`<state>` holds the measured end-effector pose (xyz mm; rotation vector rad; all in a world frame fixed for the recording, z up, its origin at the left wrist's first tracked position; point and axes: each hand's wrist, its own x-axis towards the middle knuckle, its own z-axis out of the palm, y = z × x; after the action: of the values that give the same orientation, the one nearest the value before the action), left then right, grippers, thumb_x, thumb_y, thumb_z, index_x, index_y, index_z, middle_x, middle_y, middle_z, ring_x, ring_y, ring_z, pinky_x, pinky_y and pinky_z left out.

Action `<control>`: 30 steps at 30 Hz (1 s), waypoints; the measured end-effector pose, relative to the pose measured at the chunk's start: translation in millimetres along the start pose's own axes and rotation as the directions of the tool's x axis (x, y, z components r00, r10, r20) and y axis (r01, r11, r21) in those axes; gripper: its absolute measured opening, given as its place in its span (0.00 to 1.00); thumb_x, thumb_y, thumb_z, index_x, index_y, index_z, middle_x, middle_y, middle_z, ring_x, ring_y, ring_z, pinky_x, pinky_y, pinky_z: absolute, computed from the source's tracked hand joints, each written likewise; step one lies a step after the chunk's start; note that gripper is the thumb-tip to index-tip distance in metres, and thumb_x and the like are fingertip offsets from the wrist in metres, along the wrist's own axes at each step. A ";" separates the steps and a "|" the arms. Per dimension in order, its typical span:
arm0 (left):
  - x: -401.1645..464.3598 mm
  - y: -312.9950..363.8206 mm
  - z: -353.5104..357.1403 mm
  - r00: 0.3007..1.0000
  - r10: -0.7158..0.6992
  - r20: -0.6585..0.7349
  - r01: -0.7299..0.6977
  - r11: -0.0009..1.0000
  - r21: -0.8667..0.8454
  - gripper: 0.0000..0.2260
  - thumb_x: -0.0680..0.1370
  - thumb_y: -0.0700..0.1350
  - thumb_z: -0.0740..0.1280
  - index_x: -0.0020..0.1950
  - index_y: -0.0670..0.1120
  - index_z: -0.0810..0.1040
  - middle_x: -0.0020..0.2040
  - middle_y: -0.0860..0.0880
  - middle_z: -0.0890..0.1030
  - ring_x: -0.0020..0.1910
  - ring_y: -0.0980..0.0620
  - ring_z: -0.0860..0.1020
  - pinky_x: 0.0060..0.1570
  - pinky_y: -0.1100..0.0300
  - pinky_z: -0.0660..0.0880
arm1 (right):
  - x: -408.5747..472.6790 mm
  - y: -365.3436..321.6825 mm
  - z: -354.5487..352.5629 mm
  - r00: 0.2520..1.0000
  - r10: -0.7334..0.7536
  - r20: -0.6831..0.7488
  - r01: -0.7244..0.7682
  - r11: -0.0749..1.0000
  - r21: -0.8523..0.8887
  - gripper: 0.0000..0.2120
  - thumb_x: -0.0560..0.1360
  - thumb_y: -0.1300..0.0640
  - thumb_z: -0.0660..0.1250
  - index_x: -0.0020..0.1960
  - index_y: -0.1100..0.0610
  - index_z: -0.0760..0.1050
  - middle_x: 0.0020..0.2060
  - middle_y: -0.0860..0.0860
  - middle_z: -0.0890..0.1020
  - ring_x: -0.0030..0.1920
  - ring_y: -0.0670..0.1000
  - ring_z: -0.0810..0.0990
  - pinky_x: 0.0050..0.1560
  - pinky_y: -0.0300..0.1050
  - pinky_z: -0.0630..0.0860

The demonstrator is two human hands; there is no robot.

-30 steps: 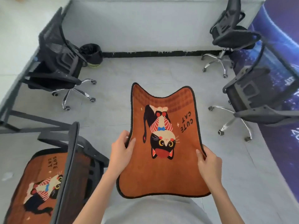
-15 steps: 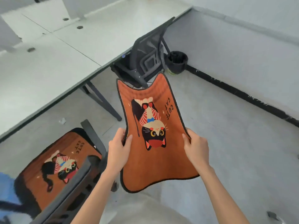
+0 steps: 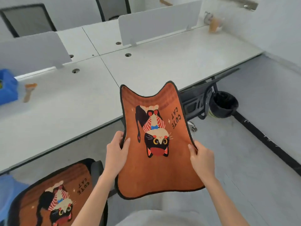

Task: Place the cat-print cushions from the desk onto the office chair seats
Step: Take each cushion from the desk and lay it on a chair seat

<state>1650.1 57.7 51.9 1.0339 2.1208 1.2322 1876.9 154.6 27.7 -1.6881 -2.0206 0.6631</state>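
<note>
Long white desk [image 3: 146, 66] running across an office with a grey floor [image 3: 244, 152], split by low grey divider panels [image 3: 159, 22]. On the desk's left end, a blue box [image 3: 6, 88] with a blurred orange item just beside it. Beyond the desk's right end, a black waste bin [image 3: 223, 103] on the floor against the wall. Tucked under the desk's right part, a black office chair [image 3: 197, 101].

In front of the desk, held in the air: orange cushion [image 3: 156, 144], pinched at both side edges. Left hand [image 3: 116, 150] curled round the left edge, thumb on top. Right hand [image 3: 202, 158] gripping the right edge likewise.

Cat-ear shaped, black-trimmed, printed with a black cat in a striped top and the words "CUTE CAT".

Below the desk's near edge, to the left, a second matching cushion [image 3: 53, 198] lying flat on a chair seat.
</note>
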 end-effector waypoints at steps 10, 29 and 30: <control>214.9 -3.2 21.4 0.911 -0.176 -0.372 0.183 0.983 -0.018 0.02 0.79 0.43 0.61 0.48 0.45 0.71 0.39 0.52 0.76 0.38 0.55 0.74 0.39 0.61 0.72 | 290.8 -83.7 77.4 0.923 -0.294 0.248 0.280 0.956 0.093 0.14 0.79 0.57 0.58 0.62 0.59 0.75 0.55 0.55 0.82 0.55 0.57 0.79 0.54 0.44 0.70; 391.7 -112.0 -6.6 0.618 -0.622 -0.481 0.655 0.746 -0.122 0.13 0.76 0.38 0.63 0.61 0.39 0.72 0.59 0.38 0.78 0.55 0.39 0.77 0.52 0.53 0.71 | 481.7 -128.0 234.2 0.876 -0.019 0.483 0.075 0.992 -0.097 0.16 0.77 0.57 0.61 0.62 0.63 0.69 0.57 0.59 0.76 0.57 0.59 0.75 0.56 0.50 0.72; 389.4 -118.8 -8.2 0.611 -0.635 -0.473 0.674 0.730 -0.111 0.14 0.76 0.38 0.63 0.61 0.38 0.72 0.59 0.37 0.78 0.56 0.39 0.76 0.54 0.52 0.71 | 480.4 -126.9 235.9 0.890 -0.011 0.456 0.067 0.992 -0.107 0.17 0.77 0.56 0.61 0.62 0.63 0.68 0.57 0.59 0.75 0.58 0.58 0.74 0.56 0.50 0.72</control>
<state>1365.8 327.1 -59.2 -0.1318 2.5790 1.0781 1553.9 587.8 -75.0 -1.6676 -2.4501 1.0206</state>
